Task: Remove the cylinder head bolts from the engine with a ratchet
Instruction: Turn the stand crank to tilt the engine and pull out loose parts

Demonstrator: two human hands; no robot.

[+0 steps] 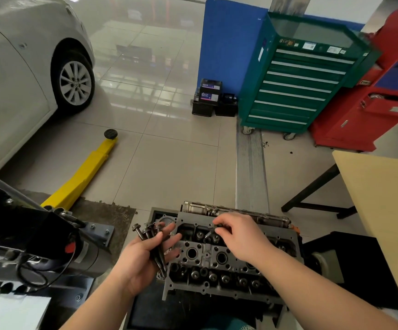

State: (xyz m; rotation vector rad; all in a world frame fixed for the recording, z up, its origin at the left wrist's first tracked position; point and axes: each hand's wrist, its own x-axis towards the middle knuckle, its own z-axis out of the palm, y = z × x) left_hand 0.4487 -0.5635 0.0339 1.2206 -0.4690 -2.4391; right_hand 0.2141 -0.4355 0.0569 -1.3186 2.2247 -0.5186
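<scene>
Several bolts (153, 244) are lying loose across my left hand (143, 258), fingers only half curled around them, beside the head (217, 258). My right hand (238, 236) is pinching one more bolt (211, 233) at its hole in the far row. Risk I am judging: the bundle is slipping as I am lifting, dropping bolts into open ports. No ratchet is showing.

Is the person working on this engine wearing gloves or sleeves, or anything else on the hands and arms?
No gloves: the left hand and the right hand are both bare. The forearms are bare too, with no sleeve, watch, ring or wristband showing anywhere up to the bottom edge of the picture. Any clothing further up the arms lies outside the view.
</scene>
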